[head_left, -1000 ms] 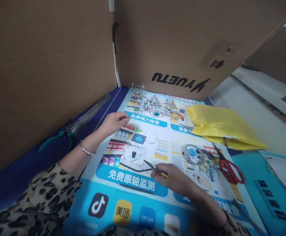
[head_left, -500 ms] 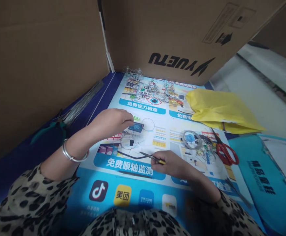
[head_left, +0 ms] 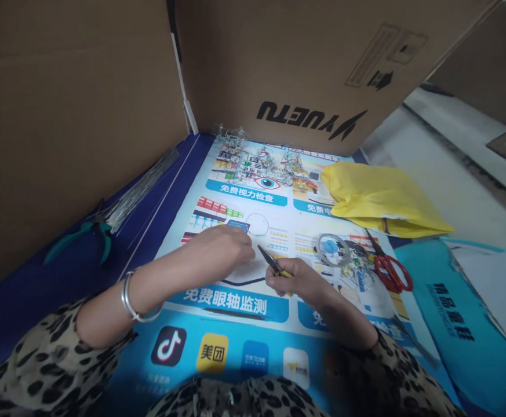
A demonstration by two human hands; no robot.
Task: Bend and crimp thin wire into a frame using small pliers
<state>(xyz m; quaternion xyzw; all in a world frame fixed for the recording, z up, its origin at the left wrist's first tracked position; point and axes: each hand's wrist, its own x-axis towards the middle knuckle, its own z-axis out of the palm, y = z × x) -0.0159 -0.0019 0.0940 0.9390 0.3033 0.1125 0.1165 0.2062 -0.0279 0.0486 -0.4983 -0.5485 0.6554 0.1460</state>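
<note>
Gripping a pair of small yellow-handled pliers [head_left: 273, 264], the right hand [head_left: 298, 284] has its fingers wrapped shut around the handles, the dark nose pointing far and left. The left hand [head_left: 222, 249] sits just beside that nose, its fingers bunched closed; they may be pinching a fine wire, but it is too thin to make out. Both hands rest near the middle of a printed poster [head_left: 253, 315] spread on the blue tabletop [head_left: 31, 289], with a thin wire ring [head_left: 258, 225] just beyond them. To the right lie a wire coil [head_left: 333, 248], red scissors [head_left: 389, 271] and a yellow bag [head_left: 378, 200]. At far left, green-handled pliers [head_left: 90, 233] lie beside a bundle of straight wires [head_left: 142, 185], against a cardboard wall [head_left: 74, 104].
</note>
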